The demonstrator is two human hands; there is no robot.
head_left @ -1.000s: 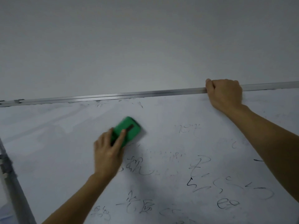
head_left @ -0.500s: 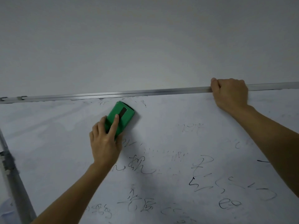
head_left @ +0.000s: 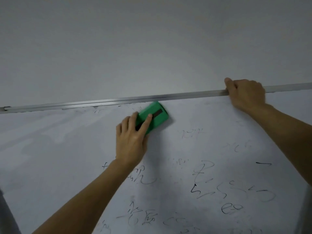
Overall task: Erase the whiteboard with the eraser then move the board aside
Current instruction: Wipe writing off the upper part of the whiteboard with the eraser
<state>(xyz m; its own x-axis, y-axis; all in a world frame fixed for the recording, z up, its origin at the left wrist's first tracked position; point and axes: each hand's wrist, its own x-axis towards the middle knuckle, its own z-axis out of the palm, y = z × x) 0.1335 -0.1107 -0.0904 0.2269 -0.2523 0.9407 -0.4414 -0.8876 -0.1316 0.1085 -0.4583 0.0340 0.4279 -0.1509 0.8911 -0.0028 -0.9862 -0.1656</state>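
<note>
The whiteboard (head_left: pixel 50 149) fills the lower half of the view, with black and faded marker writing across its middle and lower right. Its left part looks wiped, with pale smears. My left hand (head_left: pixel 131 141) presses a green eraser (head_left: pixel 157 115) with a dark strip flat on the board, just under the metal top rail (head_left: pixel 101 103). My right hand (head_left: pixel 246 95) grips that rail at the upper right, fingers curled over it.
A plain grey-white wall (head_left: pixel 152 39) rises behind the board. A grey frame post (head_left: pixel 6 213) runs along the board's lower left edge. A rail end fitting (head_left: pixel 5 108) sits at the far left.
My left hand has slid the eraser up and to the right, from the board's upper middle to just under the rail. My right hand keeps its grip on the rail.
</note>
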